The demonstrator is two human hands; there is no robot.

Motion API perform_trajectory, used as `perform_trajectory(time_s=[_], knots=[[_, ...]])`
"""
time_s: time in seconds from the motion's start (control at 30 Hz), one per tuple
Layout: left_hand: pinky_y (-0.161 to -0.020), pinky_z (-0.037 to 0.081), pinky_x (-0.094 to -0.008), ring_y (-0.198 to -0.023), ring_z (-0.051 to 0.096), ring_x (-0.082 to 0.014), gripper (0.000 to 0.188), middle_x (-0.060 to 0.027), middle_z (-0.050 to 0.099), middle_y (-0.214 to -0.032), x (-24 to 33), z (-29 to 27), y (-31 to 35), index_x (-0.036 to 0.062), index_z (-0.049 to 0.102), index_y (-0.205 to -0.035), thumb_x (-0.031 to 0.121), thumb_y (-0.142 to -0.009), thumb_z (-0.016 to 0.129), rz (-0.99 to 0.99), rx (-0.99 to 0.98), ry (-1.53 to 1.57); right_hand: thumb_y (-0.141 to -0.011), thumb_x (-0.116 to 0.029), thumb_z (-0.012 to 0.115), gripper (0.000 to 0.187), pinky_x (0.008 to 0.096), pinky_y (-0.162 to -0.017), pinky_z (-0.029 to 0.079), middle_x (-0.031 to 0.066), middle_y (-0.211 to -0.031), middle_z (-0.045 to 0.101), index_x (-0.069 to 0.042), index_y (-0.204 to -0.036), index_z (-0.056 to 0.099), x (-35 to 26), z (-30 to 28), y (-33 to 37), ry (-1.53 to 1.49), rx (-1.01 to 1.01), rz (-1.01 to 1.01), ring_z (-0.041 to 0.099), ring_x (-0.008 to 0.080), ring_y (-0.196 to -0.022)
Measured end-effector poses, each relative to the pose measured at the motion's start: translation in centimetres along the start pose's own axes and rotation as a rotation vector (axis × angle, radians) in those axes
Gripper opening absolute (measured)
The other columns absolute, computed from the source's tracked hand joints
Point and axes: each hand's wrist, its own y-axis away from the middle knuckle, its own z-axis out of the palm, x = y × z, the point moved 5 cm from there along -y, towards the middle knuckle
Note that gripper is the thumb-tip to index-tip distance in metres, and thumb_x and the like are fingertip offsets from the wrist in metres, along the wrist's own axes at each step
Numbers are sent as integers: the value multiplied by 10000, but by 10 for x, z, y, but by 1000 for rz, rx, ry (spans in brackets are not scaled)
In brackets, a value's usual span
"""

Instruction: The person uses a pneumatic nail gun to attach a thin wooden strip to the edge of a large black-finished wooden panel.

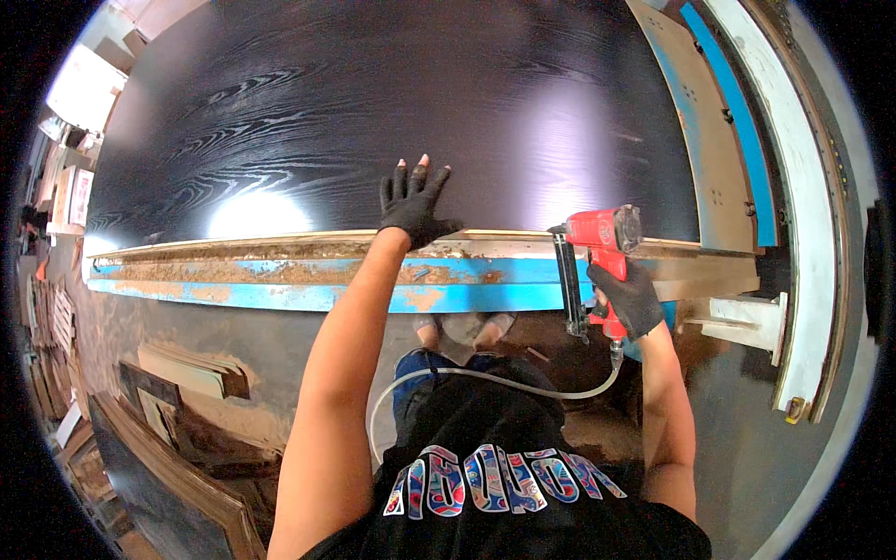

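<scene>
My left hand (pixel 415 203), in a black glove with bare fingertips, lies flat with fingers spread on the near edge of a large dark wood-grain panel (pixel 373 103). My gloved right hand (pixel 631 297) is wrapped round the handle of a red pneumatic nail gun (pixel 597 227). The gun's black nose and magazine stand at the panel's near edge, towards the right; whether the tip touches the wood cannot be made out. From the base of the handle a pale air hose (pixel 504 375) loops left across my body.
The panel rests on a worn blue bench (pixel 355 297) with a wood strip along its edge. A white metal rail (pixel 803 187) and a blue bar (pixel 747 131) run along the right. Stacked boards (pixel 168 476) lean at the lower left. My feet stand below the bench.
</scene>
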Motion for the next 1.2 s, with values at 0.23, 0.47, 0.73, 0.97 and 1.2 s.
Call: perform_trajectory(time_s=[0.23, 0.47, 0.73, 0.97, 1.2], knots=[[-1126, 34, -572, -1445, -15, -399, 1023, -87, 71, -1589, -57, -13, 25, 335, 239, -1486, 707, -642, 682, -50, 25, -13, -862, -231, 657, 213, 290, -461, 458, 16, -586, 524, -27, -830, 605, -17, 53, -23, 54, -104, -45, 515, 101, -496], [-1112, 72, -589, -1427, 72, -426, 1029, -85, 124, -1577, -62, -12, 30, 368, 265, -1467, 684, -602, 723, -13, 154, 3, -857, -230, 637, 221, 270, -489, 404, 6, -579, 523, -39, -756, 593, -44, 95, -39, 106, -207, -17, 490, 94, -507], [-1099, 83, -604, -1426, 89, -415, 1031, -70, 143, -1573, -63, -14, 29, 372, 297, -1452, 661, -572, 751, -23, 205, 37, -868, -248, 648, 254, 273, -477, 411, 4, -578, 528, -31, -746, 601, -46, 122, -49, 182, -282, -9, 496, 85, -509], [-1136, 39, -551, -1448, 55, -359, 1010, -47, 144, -1577, -63, -15, 29, 383, 336, -1440, 689, -564, 738, -72, 146, 52, -862, -245, 653, 254, 274, -475, 410, 3, -580, 527, -16, -760, 613, -44, 133, -51, 195, -299, -10, 497, 87, -509], [-1137, 23, -549, -1450, 52, -350, 1007, -46, 135, -1580, -65, -10, 27, 394, 333, -1439, 717, -565, 714, -73, 167, 40, -853, -255, 649, 269, 280, -476, 405, 7, -566, 530, -6, -756, 619, -50, 136, -48, 204, -281, -20, 501, 89, -507]])
